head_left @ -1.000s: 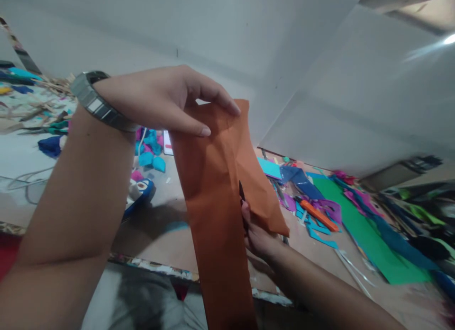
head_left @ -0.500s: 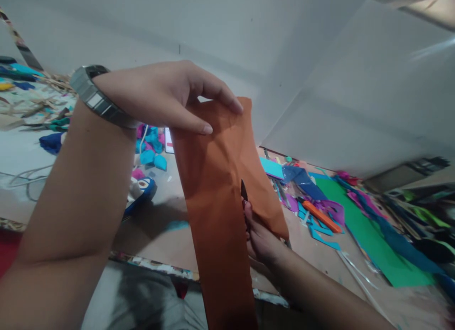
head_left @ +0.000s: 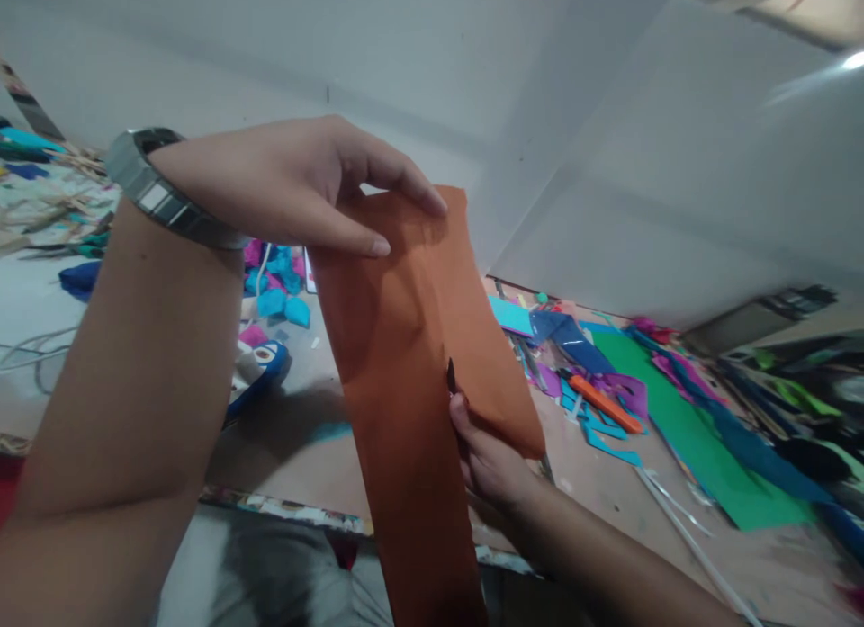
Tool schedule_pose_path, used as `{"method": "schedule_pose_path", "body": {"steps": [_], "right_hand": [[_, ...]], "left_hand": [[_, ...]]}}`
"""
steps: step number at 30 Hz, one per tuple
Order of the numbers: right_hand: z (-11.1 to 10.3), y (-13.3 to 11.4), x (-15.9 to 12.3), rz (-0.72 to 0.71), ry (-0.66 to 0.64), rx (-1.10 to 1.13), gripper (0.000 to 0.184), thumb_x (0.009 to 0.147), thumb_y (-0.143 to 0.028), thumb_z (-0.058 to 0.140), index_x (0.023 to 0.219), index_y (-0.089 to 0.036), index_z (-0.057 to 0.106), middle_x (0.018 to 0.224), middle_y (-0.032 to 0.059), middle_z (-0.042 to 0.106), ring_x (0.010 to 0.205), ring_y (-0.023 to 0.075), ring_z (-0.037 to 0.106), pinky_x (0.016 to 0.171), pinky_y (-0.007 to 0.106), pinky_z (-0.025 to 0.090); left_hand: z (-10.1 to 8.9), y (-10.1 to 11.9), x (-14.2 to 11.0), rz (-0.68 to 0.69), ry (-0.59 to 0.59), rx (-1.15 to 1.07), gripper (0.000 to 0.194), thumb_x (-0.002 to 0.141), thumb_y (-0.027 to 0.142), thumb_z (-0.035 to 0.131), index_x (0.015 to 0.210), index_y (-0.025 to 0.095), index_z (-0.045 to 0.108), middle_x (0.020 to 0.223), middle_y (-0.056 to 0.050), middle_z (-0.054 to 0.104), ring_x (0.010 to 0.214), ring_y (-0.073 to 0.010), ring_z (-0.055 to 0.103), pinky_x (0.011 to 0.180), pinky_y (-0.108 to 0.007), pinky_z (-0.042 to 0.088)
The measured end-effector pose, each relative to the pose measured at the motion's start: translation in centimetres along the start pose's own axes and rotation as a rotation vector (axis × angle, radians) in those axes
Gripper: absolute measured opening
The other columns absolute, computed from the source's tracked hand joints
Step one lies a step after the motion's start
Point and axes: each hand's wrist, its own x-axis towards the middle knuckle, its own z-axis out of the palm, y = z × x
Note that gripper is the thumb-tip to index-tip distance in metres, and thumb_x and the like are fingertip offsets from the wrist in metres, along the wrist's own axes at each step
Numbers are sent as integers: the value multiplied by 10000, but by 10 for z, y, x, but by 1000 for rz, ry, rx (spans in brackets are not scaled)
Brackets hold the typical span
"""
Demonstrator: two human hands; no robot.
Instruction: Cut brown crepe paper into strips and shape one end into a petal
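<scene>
An orange sheet of paper (head_left: 398, 357) hangs upright in front of me. My left hand (head_left: 297, 182), with a metal watch (head_left: 158, 195) on its wrist, pinches the sheet's top edge. Lower down, my right hand (head_left: 490, 456) is closed around a tool whose dark blade tip (head_left: 450, 375) pokes up through a slit in the middle of the sheet. The tool's handle is hidden behind the paper and my fingers, so whether it is scissors or a knife I cannot tell.
A brown board (head_left: 303, 447) below is strewn with paper scraps: blue pieces (head_left: 283, 299) at left, a green sheet (head_left: 681, 420), purple and blue strips and an orange cutter (head_left: 604, 402) at right. A white wall stands behind.
The view shifted slightly. The blade tip and my right hand sit a little lower and further left on the sheet than before; my left hand keeps its pinch on the top edge.
</scene>
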Motion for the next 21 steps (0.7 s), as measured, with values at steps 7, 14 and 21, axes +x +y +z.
{"method": "schedule_pose_path", "body": {"steps": [7,14,21], "right_hand": [[3,2,4,-145,33,91,511,762,-540,869,1188,-275,776,1316,48,748,1226,255,704,1113,417,538],[1,2,8,-292,80,90,426,707,-452,929,1067,-271,792,1112,28,810,1115,238,734,1028,401,580],[5,-1,8,-308,84,107,419,681,-444,944,1028,-270,786,1109,20,804,1115,241,730,1058,400,555]], "left_hand": [[-1,-2,-1,34,15,44,525,868,423,666,1371,271,668,1299,8,702,1189,-253,659,1008,-341,539],[1,-2,-1,15,26,71,523,879,446,685,1374,279,668,1316,-3,707,1171,-249,653,1018,-365,508],[0,0,-2,-18,45,50,560,845,479,696,1366,274,678,1226,-6,735,1017,-208,709,896,-308,563]]}}
